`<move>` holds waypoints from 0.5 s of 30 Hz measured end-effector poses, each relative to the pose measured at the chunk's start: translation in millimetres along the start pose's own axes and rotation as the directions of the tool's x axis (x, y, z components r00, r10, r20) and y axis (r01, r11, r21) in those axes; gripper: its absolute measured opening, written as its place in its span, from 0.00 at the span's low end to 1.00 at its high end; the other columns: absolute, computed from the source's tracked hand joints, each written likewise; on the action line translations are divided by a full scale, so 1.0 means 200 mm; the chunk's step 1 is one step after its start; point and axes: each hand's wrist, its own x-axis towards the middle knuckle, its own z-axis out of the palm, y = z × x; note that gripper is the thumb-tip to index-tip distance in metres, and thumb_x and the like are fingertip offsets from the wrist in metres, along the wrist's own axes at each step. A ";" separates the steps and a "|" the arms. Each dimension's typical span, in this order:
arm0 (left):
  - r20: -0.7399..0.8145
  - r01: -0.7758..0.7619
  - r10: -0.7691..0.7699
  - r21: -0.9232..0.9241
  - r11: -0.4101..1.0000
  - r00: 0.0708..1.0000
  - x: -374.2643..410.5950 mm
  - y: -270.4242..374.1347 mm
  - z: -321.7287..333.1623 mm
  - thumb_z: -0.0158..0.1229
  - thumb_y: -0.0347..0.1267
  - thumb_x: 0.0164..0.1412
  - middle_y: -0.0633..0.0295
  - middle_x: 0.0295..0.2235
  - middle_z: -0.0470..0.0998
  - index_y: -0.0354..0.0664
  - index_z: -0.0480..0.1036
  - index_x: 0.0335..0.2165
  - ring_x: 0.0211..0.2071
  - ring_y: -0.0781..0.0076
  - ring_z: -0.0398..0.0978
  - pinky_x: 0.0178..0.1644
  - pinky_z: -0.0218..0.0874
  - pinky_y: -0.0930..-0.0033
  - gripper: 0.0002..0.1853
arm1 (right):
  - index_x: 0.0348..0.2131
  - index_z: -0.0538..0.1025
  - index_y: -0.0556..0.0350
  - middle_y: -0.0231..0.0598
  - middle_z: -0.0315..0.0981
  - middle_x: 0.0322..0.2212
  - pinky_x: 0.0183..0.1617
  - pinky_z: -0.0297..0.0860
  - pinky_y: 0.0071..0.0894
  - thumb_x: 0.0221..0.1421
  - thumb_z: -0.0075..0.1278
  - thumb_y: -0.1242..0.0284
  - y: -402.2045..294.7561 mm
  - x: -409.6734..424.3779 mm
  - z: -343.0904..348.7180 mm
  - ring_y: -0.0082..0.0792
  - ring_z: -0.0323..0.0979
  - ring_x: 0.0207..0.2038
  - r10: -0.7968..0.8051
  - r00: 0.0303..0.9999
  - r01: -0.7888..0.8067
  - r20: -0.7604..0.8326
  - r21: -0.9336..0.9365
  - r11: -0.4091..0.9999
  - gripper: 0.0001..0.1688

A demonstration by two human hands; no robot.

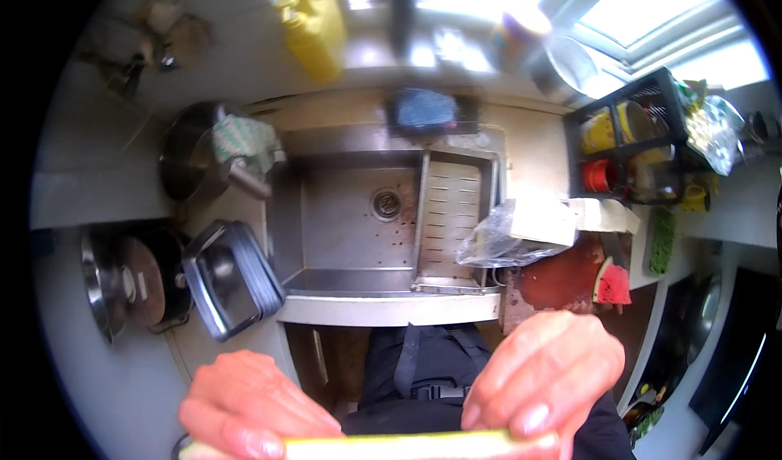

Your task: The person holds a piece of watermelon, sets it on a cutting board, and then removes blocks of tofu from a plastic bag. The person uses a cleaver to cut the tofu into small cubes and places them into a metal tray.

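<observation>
My left hand [253,396] and my right hand [547,371] both grip a long slice of watermelon [397,448] at the bottom edge of the view. Its pale rind, with a thin yellow-green edge, faces up; the lower part is cut off by the frame. Each hand holds one end, thumbs and fingers pinching the rind. Beyond my right hand, a red wedge of watermelon [613,284] lies at the right side of a reddish-brown cutting board [550,280].
Ahead is a stainless steel sink [342,215] with a slotted drain tray [452,215] at its right. A clear plastic bag [492,243] overlaps the tray. Stacked metal pans [244,276] and a pot [183,154] stand left; a black crate [574,154] stands right.
</observation>
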 end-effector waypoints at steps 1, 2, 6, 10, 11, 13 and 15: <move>-0.124 -0.030 0.037 0.056 0.998 0.992 -0.08 0.00 0.00 0.64 0.44 0.66 0.52 0.23 0.82 0.35 0.72 0.44 0.20 0.59 0.83 0.23 0.77 0.63 0.22 | 0.53 0.73 0.77 0.56 0.79 0.29 0.28 0.79 0.49 0.58 0.69 0.67 0.04 -0.04 -0.03 0.49 0.79 0.26 0.065 0.997 -0.068 0.029 0.119 0.991 0.34; -0.200 -0.028 0.062 0.169 0.985 0.978 -0.16 0.01 -0.01 0.64 0.45 0.66 0.51 0.26 0.82 0.35 0.73 0.43 0.22 0.60 0.82 0.26 0.76 0.64 0.23 | 0.54 0.74 0.75 0.58 0.80 0.33 0.36 0.78 0.50 0.59 0.68 0.63 0.12 -0.08 -0.04 0.49 0.81 0.33 0.124 0.992 -0.121 0.004 0.245 0.962 0.35; -0.366 0.323 -0.027 0.779 0.538 0.930 -0.48 0.04 -0.21 0.63 0.53 0.67 0.50 0.41 0.81 0.34 0.77 0.39 0.34 0.65 0.79 0.37 0.71 0.68 0.28 | 0.58 0.76 0.64 0.55 0.83 0.37 0.46 0.77 0.42 0.68 0.56 0.54 0.52 -0.32 -0.24 0.40 0.84 0.41 0.608 0.785 -0.609 -0.120 0.029 0.793 0.33; -0.567 0.491 -0.246 0.331 0.806 0.786 -0.66 0.01 -0.23 0.62 0.39 0.70 0.50 0.39 0.81 0.30 0.70 0.52 0.34 0.61 0.83 0.41 0.77 0.63 0.23 | 0.56 0.79 0.52 0.40 0.83 0.27 0.37 0.75 0.33 0.69 0.54 0.59 0.84 -0.58 -0.29 0.31 0.82 0.30 0.699 0.606 -0.490 -0.380 -0.870 -0.048 0.23; -0.605 0.530 -0.262 0.319 0.786 0.752 -0.74 0.02 -0.25 0.62 0.39 0.70 0.49 0.38 0.82 0.30 0.70 0.53 0.34 0.59 0.84 0.42 0.77 0.62 0.23 | 0.55 0.79 0.52 0.40 0.83 0.25 0.36 0.75 0.33 0.69 0.53 0.60 0.88 -0.64 -0.30 0.33 0.82 0.28 0.721 0.520 -0.732 -0.458 -0.674 0.099 0.22; -0.665 0.605 -0.303 0.283 0.744 0.683 -0.92 0.05 -0.30 0.61 0.37 0.71 0.49 0.38 0.83 0.30 0.70 0.53 0.36 0.58 0.85 0.43 0.78 0.62 0.22 | 0.52 0.81 0.51 0.44 0.83 0.25 0.35 0.75 0.35 0.69 0.54 0.60 0.91 -0.69 -0.26 0.37 0.83 0.27 0.719 0.468 -0.846 -0.514 -0.496 0.196 0.19; -0.706 0.669 -0.343 0.247 0.701 0.620 -1.09 0.09 -0.33 0.60 0.34 0.71 0.48 0.39 0.84 0.31 0.70 0.53 0.37 0.59 0.85 0.43 0.77 0.63 0.19 | 0.52 0.80 0.51 0.45 0.83 0.27 0.36 0.75 0.37 0.69 0.54 0.60 0.90 -0.67 -0.20 0.38 0.84 0.28 0.714 0.529 -0.758 -0.459 -0.634 0.154 0.20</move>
